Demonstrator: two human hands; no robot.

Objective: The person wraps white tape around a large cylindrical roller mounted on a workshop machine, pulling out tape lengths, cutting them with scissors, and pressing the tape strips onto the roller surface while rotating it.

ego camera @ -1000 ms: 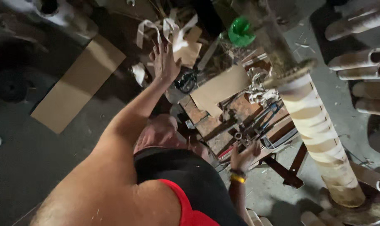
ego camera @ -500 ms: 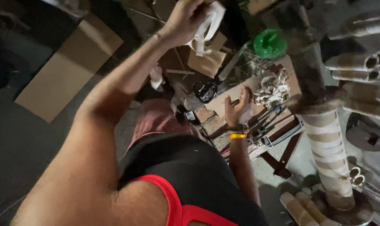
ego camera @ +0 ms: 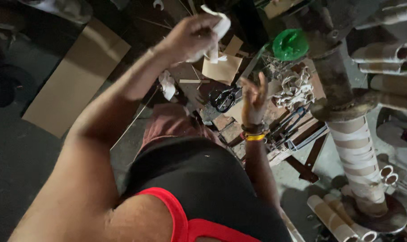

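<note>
Green lid (ego camera: 289,44), scissors (ego camera: 223,98), cardboard sheet (ego camera: 76,80)

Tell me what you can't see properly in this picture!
- Head view: the white strip in the left hand is partly covered by the fingers, so its full shape is hidden.
- The palm of the right hand faces away; whether it holds anything small cannot be told.
- The tools on the low bench are dark and tangled, too small to name.
- The wrapped post runs into shadow at the top.
</note>
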